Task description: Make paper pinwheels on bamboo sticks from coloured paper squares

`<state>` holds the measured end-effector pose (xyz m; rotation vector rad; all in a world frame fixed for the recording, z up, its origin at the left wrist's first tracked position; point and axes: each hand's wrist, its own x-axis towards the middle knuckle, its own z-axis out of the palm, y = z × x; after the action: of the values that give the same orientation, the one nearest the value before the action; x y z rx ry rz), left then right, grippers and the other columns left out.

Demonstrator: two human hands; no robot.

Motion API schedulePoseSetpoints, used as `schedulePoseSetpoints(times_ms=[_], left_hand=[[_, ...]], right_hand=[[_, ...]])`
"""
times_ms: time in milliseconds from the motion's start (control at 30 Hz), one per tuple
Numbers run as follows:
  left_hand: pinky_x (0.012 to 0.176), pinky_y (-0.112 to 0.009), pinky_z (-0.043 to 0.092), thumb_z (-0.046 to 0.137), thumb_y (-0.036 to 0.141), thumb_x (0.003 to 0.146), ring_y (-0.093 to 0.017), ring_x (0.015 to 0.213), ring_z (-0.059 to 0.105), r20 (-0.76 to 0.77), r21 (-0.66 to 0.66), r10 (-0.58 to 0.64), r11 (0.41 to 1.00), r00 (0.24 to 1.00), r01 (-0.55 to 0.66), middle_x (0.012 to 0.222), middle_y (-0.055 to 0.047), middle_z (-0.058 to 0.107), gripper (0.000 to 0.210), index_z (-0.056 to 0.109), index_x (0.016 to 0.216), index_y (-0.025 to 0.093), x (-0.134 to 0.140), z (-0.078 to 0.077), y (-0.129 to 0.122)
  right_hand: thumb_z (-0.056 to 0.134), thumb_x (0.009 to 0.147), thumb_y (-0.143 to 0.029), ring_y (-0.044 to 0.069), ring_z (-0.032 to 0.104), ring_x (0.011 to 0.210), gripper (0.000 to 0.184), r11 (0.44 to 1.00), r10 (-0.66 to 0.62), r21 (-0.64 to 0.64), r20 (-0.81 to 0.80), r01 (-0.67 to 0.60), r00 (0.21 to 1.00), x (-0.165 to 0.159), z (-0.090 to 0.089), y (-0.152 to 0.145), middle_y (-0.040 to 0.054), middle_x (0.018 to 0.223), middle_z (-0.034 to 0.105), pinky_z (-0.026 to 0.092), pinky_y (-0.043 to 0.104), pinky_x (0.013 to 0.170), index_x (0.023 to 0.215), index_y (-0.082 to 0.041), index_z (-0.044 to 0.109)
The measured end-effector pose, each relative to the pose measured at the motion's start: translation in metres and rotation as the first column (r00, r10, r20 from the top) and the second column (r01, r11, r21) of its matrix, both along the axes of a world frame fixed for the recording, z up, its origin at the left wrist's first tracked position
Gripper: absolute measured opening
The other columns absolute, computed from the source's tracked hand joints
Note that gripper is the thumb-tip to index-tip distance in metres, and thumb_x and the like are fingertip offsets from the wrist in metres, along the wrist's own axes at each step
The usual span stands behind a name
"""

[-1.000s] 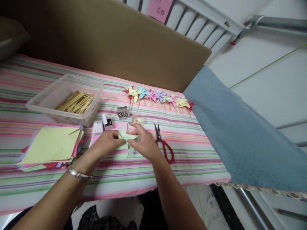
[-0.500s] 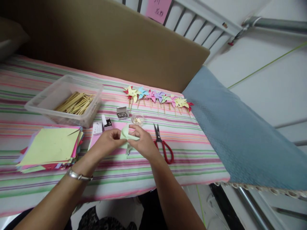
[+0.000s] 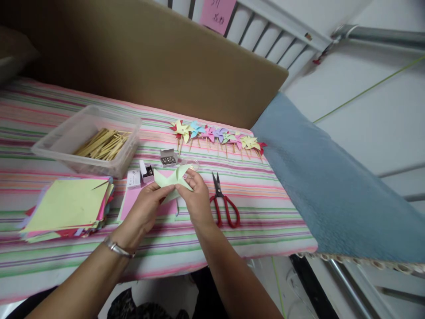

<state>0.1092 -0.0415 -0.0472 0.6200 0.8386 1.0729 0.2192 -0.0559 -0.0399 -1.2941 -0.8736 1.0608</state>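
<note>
Between my two hands is a pale green paper pinwheel (image 3: 171,178), its blades folded and spread above a pink sheet of paper (image 3: 131,201). My left hand (image 3: 151,199) pinches its near left part with thumb and fingers. On the other side, my right hand (image 3: 195,195) grips it, thumb near the middle and fingers behind. Just beyond the pinwheel stand an open small box of metal pins (image 3: 168,157) and a clear round dish (image 3: 191,164), partly hidden by the paper. Red-handled scissors (image 3: 224,204) lie to the right of my right hand.
At the left sit a clear plastic bin (image 3: 83,161) of wooden sticks (image 3: 104,144) and a stack of coloured paper (image 3: 64,206). Another small white box (image 3: 134,178) stands by the pink sheet. A row of finished pinwheels (image 3: 219,134) lies along the cardboard panel (image 3: 159,62).
The pale green pinwheel has turned and opened out in my hands, its blades now facing up and spread wider. My right hand has rotated, its fingers now behind the paper.
</note>
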Motion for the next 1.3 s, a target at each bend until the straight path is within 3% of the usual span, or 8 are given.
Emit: schedulePoseSetpoints(times_ms=[233, 333, 400, 567, 667, 833, 1033, 1300], left_hand=[[0.069, -0.025, 0.048, 0.079, 0.02, 0.057, -0.015, 0.066, 0.064, -0.045, -0.055, 0.037, 0.998, 0.998, -0.04, 0.073, -0.005, 0.074, 0.02, 0.073, 0.075, 0.013, -0.007, 0.0, 0.007], [0.061, -0.024, 0.047, 0.079, 0.018, 0.052, -0.014, 0.058, 0.062, -0.091, -0.104, 0.05, 0.993, 0.995, -0.059, 0.062, -0.003, 0.071, 0.021, 0.072, 0.071, 0.012, -0.016, 0.006, 0.013], [0.056, -0.023, 0.046, 0.079, 0.017, 0.049, -0.013, 0.053, 0.059, -0.124, -0.131, 0.057, 0.989, 0.991, -0.073, 0.058, -0.003, 0.069, 0.02, 0.07, 0.066, 0.011, -0.022, 0.011, 0.018], [0.051, -0.022, 0.042, 0.078, 0.017, 0.047, -0.011, 0.05, 0.055, -0.15, -0.093, 0.081, 0.991, 0.985, -0.096, 0.052, 0.0, 0.063, 0.018, 0.066, 0.059, 0.012, -0.038, 0.016, 0.026], [0.047, -0.021, 0.038, 0.078, 0.017, 0.047, -0.009, 0.047, 0.05, -0.162, -0.069, 0.091, 0.992, 0.983, -0.103, 0.048, 0.003, 0.058, 0.017, 0.062, 0.052, 0.013, -0.044, 0.017, 0.028], [0.044, -0.019, 0.033, 0.077, 0.014, 0.047, -0.007, 0.045, 0.044, -0.148, -0.071, 0.099, 0.991, 0.984, -0.111, 0.045, 0.006, 0.052, 0.021, 0.056, 0.048, 0.015, -0.046, 0.024, 0.027], [0.044, -0.02, 0.033, 0.076, 0.012, 0.046, -0.008, 0.045, 0.044, -0.133, -0.109, 0.083, 0.989, 0.988, -0.098, 0.041, 0.007, 0.047, 0.023, 0.053, 0.045, 0.016, -0.047, 0.03, 0.026], [0.048, -0.021, 0.04, 0.077, 0.016, 0.047, -0.01, 0.047, 0.052, -0.259, -0.106, 0.089, 0.987, 0.962, -0.12, 0.05, 0.003, 0.061, 0.018, 0.061, 0.056, 0.014, -0.046, 0.018, 0.027]], right_hand=[[0.069, 0.068, -0.022, 0.018, 0.066, 0.082, 0.048, 0.996, 0.068, -0.066, 0.003, -0.067, 0.998, 0.005, -0.002, 0.003, 0.0022, 0.087, 0.07, 0.052, 0.028, 0.073, 0.114, -0.02, 0.058], [0.065, 0.074, -0.024, 0.016, 0.064, 0.073, 0.044, 0.996, 0.089, -0.035, 0.115, -0.086, 0.989, 0.011, -0.002, 0.003, 0.0002, 0.078, 0.067, 0.052, 0.029, 0.071, 0.117, -0.019, 0.057], [0.062, 0.078, -0.024, 0.017, 0.064, 0.079, 0.038, 0.996, 0.05, 0.06, 0.252, -0.067, 0.966, 0.013, 0.0, 0.001, 0.0028, 0.087, 0.067, 0.053, 0.032, 0.076, 0.116, -0.021, 0.058], [0.056, 0.082, -0.016, 0.022, 0.052, 0.119, 0.027, 0.885, -0.078, 0.377, 0.698, -0.273, 0.711, 0.014, 0.007, -0.009, 0.0079, 0.123, 0.059, 0.04, 0.042, 0.105, 0.107, -0.024, 0.065], [0.05, 0.081, -0.011, 0.025, 0.039, 0.133, 0.034, 0.828, -0.07, 0.364, 0.822, -0.427, 0.565, 0.013, 0.006, -0.012, 0.008, 0.139, 0.047, 0.031, 0.048, 0.111, 0.109, -0.024, 0.064], [0.046, 0.075, -0.004, 0.026, 0.021, 0.143, 0.051, 0.829, -0.026, 0.261, 0.901, -0.494, 0.433, 0.009, -0.004, -0.009, 0.0093, 0.152, 0.028, 0.025, 0.052, 0.114, 0.121, -0.021, 0.056], [0.05, 0.079, -0.008, 0.025, 0.028, 0.14, 0.034, 0.83, -0.095, 0.322, 0.886, -0.456, 0.453, 0.005, -0.005, -0.008, 0.0125, 0.146, 0.037, 0.028, 0.048, 0.113, 0.109, -0.019, 0.063], [0.051, 0.084, -0.015, 0.024, 0.038, 0.134, 0.019, 0.827, -0.161, 0.383, 0.863, -0.413, 0.478, 0.006, -0.006, -0.009, 0.0099, 0.138, 0.048, 0.035, 0.046, 0.109, 0.091, -0.021, 0.068]])
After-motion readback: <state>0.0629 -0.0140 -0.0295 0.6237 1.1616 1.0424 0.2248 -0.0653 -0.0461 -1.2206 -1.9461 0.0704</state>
